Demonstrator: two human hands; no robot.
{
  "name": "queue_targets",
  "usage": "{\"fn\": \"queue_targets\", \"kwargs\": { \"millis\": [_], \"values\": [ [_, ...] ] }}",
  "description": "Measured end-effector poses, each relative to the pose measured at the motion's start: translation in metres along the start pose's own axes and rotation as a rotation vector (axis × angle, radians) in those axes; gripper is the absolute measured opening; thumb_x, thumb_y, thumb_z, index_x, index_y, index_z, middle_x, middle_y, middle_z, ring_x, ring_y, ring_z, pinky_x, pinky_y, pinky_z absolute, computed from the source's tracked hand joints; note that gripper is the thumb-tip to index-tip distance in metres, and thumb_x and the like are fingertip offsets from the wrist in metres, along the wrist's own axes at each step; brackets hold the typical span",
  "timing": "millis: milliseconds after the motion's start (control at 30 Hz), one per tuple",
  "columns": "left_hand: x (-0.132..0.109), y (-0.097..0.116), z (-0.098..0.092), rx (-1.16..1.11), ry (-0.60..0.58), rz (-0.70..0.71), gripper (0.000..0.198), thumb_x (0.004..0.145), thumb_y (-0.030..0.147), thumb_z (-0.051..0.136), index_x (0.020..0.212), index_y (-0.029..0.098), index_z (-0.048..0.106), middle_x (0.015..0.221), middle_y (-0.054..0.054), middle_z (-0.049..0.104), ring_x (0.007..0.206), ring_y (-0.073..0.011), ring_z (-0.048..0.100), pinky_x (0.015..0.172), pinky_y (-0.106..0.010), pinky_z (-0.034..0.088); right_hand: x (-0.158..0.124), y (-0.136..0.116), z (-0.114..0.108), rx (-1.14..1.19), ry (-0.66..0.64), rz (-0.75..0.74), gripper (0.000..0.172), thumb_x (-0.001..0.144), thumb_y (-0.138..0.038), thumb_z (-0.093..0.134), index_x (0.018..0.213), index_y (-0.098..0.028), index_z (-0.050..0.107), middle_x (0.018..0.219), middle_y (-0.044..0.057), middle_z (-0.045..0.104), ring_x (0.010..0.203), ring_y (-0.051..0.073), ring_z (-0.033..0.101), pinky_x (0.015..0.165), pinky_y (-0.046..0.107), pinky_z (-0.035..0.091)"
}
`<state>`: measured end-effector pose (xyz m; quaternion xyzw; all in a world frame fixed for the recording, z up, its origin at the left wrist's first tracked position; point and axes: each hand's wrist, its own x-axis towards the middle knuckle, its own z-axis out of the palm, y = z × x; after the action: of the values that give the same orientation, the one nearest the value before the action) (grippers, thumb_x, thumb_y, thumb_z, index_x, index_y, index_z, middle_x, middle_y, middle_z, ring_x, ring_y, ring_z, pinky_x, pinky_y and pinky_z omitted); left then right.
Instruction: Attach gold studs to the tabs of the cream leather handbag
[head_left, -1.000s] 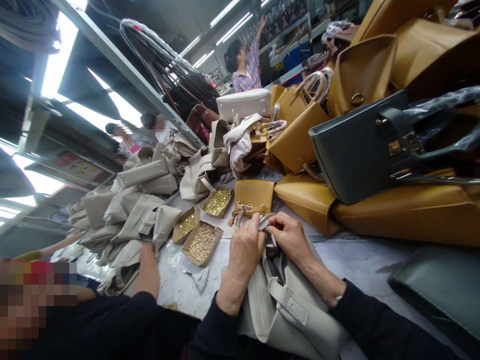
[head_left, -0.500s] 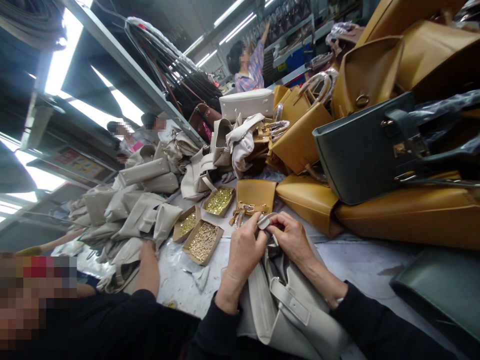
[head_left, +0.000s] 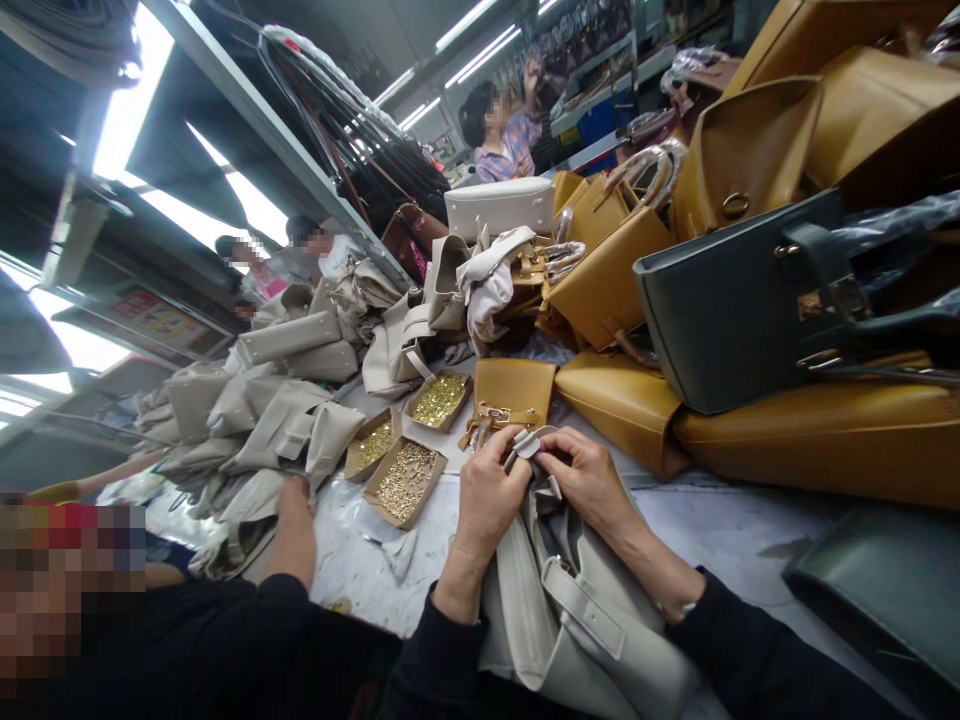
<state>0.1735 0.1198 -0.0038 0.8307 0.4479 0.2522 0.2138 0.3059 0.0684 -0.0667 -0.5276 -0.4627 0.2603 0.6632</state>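
Observation:
A light grey leather handbag (head_left: 607, 640) lies in front of me on the table, its mouth facing away and a buckled side strap on top. Both hands meet at its far end, pinching a small grey strap (head_left: 528, 444). My left hand (head_left: 484, 500) grips it from the left, thumb and fingers closed. From the right, my right hand (head_left: 589, 485) pinches the same piece with thumb and forefinger. Whether a small metal part sits between the fingertips is hidden. Just beyond stands a small mustard bag (head_left: 514, 385) with a gold clasp.
Left of my hands are card boxes of gold metal pieces (head_left: 405, 483). Grey bags (head_left: 262, 420) pile up at left, where a co-worker's arm (head_left: 294, 530) reaches in. Mustard bags (head_left: 795, 440) and a dark green bag (head_left: 739, 300) crowd the right. Another person (head_left: 506, 145) stands behind.
My hands stay on the strap, and its end has turned slightly between the fingers. In the background, a person's raised arm has come down a little.

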Motion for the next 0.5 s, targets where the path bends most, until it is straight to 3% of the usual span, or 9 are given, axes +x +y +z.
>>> {"fn": "queue_targets", "kwargs": {
  "millis": [500],
  "values": [
    [-0.002, 0.001, 0.005, 0.081, 0.022, 0.075, 0.035, 0.084, 0.012, 0.062, 0.117, 0.023, 0.07, 0.11, -0.004, 0.079, 0.1, -0.0217, 0.074, 0.092, -0.033, 0.057, 0.001, 0.014, -0.003, 0.033, -0.03, 0.094, 0.011, 0.085, -0.028, 0.069, 0.083, -0.023, 0.078, 0.086, 0.003, 0.075, 0.081, 0.021, 0.069, 0.074, 0.029, 0.052]
  ]
}}
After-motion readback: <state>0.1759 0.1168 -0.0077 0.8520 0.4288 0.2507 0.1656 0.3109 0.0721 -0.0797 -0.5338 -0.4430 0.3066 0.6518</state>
